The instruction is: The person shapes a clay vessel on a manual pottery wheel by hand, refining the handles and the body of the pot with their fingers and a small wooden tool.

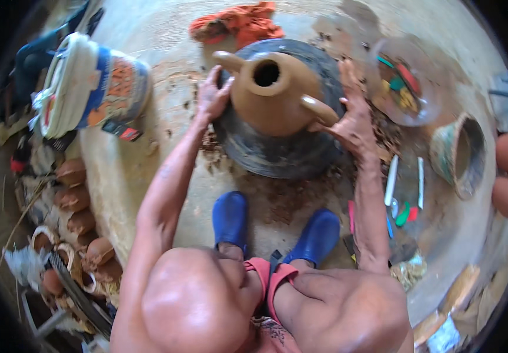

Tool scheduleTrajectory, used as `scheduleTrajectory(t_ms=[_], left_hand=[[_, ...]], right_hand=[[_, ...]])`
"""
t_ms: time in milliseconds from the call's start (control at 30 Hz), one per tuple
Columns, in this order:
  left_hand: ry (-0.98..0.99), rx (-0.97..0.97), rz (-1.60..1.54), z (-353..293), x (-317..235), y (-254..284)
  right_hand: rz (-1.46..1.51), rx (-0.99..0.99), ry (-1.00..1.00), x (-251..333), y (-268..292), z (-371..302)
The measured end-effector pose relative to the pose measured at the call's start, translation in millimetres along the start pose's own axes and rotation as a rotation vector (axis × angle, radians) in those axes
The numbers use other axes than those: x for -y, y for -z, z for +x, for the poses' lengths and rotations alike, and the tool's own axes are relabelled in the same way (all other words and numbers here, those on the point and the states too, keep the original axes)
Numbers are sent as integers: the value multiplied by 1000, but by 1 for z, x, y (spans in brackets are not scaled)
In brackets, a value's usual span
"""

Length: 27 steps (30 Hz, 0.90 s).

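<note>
A brown clay pot (261, 107) with a round, dark mouth stands upright on a dark, round turntable (271, 159) on the floor. Two curved clay projections, like handles or spouts, stick out from its upper left and lower right. On the pot's left, my left hand (214, 96) is open at the turntable's edge, thumb apart from the fingers. My right hand (355, 126) spreads wide over the turntable's right edge, fingers stretched away from me. Its thumb reaches toward the lower right projection; whether it touches the clay I cannot tell.
An orange cloth (239, 25) lies beyond the turntable. A white bucket (101, 85) is at the left, above several clay pots (73, 198). Rightward are a clear tub (404, 82) of coloured pieces, a stained basin (458, 154) and scattered tools (391, 179). Blue clogs (230, 216) cover my feet.
</note>
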<state>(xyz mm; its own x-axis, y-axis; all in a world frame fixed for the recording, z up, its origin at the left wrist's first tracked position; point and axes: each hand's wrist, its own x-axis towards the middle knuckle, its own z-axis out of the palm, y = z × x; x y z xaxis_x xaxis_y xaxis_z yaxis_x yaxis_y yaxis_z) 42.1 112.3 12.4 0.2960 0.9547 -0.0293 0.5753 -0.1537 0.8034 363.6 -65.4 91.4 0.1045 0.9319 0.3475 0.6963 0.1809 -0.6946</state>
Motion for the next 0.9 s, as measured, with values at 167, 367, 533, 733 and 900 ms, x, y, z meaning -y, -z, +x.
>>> scheduleTrajectory(t_ms=[167, 367, 533, 733, 900], left_hand=[[-50, 38, -8, 2, -10, -1], [-57, 25, -51, -14, -7, -1], [22, -102, 24, -45, -10, -5], [144, -258, 73, -69, -7, -16], [174, -268, 92, -71, -17, -22]], right_hand=[[29, 41, -69, -6, 11, 3], [-122, -25, -25, 2, 16, -21], [221, -408, -414, 60, -20, -64], [449, -57, -595, 98, -29, -54], [-31, 22, -479, 66, -18, -56]])
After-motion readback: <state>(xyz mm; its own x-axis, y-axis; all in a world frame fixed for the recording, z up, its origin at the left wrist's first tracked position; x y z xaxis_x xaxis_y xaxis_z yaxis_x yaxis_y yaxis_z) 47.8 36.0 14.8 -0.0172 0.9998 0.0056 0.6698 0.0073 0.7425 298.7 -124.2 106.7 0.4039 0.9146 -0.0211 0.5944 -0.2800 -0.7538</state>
